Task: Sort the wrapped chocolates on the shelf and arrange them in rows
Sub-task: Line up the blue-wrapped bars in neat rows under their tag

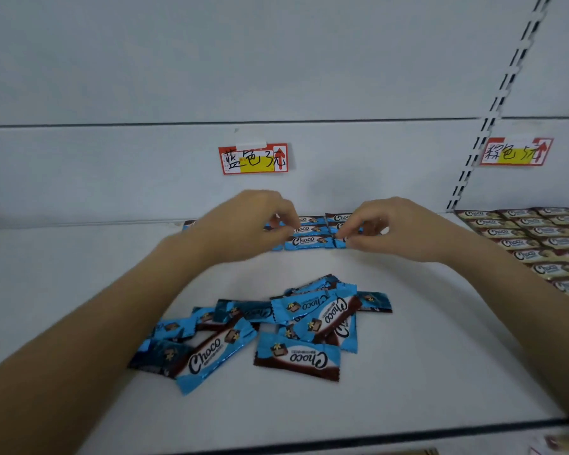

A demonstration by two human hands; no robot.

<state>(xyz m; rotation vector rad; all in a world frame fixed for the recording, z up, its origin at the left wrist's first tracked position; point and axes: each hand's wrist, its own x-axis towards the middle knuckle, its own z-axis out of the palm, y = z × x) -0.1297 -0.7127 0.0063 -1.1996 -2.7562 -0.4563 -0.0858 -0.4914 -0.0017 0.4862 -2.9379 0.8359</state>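
Blue "Choco" chocolates lie in short rows at the back of the white shelf. My left hand pinches the left end of the front blue chocolate. My right hand pinches its right end, by the seam with the neighbouring wrapper. Both hands hide parts of the rows. Nearer to me, a loose pile of blue chocolates lies jumbled, some upside down.
Brown-and-cream chocolates fill neat rows at the right. A red-and-yellow label hangs on the back wall above the blue rows, another label above the brown ones. A slotted upright divides the bays. The shelf's front edge is close.
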